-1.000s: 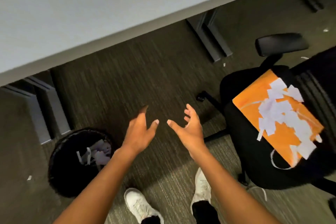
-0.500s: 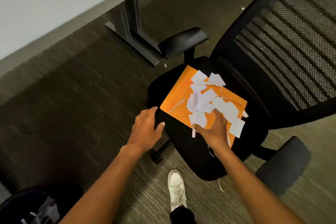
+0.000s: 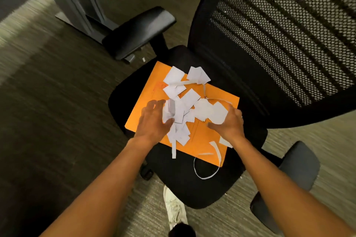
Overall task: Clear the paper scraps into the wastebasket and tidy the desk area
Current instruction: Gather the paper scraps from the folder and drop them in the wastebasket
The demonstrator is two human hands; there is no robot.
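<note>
Reaching down over a black office chair (image 3: 185, 184), I curl my left hand (image 3: 154, 119) around white paper scraps (image 3: 189, 105) heaped on an orange envelope (image 3: 202, 140) lying on the seat, while my right hand (image 3: 230, 124), fingers bent, cups the pile's opposite edge.
</note>
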